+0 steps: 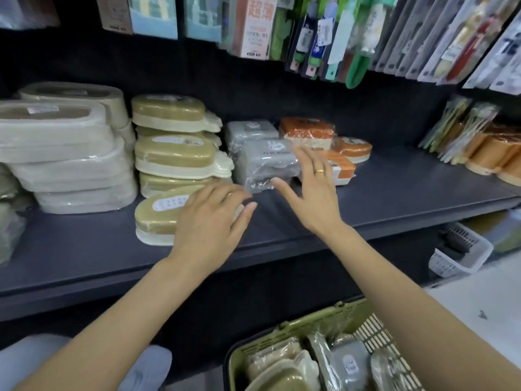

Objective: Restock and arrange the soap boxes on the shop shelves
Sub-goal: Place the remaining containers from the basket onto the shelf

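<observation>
An olive-green soap box [158, 213] with a cream base and white label lies near the front of the dark shelf [394, 198]. My left hand [210, 221] rests on its right end, fingers spread and relaxed. Behind it stands a stack of matching olive boxes [174, 142]. Two grey wrapped boxes [262, 159] sit in the middle, with orange boxes [307, 131] to their right. My right hand [313, 190], wearing a gold ring, hovers open right in front of the front grey box, holding nothing.
Large cream flat boxes [64, 153] are stacked at the left. Orange cups [490, 153] stand at the far right. Packaged goods [324, 35] hang above. A green basket [310, 354] with several wrapped soap boxes sits below at my right; a white basket [462, 249] lies on the floor.
</observation>
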